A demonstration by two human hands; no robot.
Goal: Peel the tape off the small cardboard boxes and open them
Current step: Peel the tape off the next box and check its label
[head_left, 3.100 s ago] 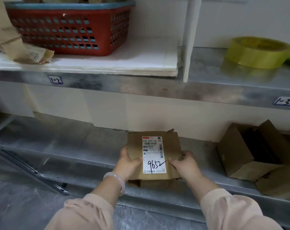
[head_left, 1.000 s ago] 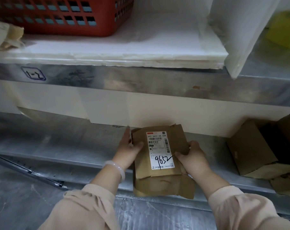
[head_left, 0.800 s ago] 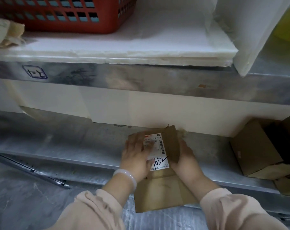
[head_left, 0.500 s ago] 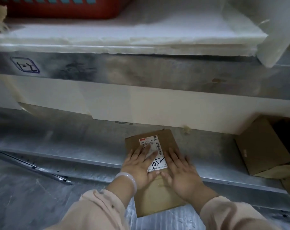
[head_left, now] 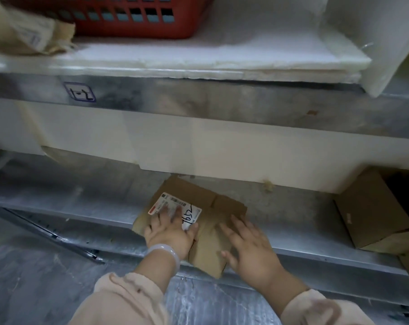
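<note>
Fingers [head_left: 237, 222] of both hands lie straight and slightly spread, pressing down on a flattened cardboard box [head_left: 191, 191]. The left hand [head_left: 169, 233] covers the near part of the box's white shipping label [head_left: 192, 213] (a handwritten number shows beside its fingertips, which are blurred), and the right hand [head_left: 250, 249] rests palm-down on the plain cardboard just to the right. The box lies flat on the lower metal shelf [head_left: 81, 195], with its near corner sticking out past the shelf's front edge. A pale bracelet [head_left: 163, 250] circles the left wrist. Farther right on the same shelf sits another cardboard box [head_left: 372, 214], well apart. On the upper shelf, a red basket [head_left: 128, 19] stands on a white foam sheet [head_left: 222, 55].
</note>
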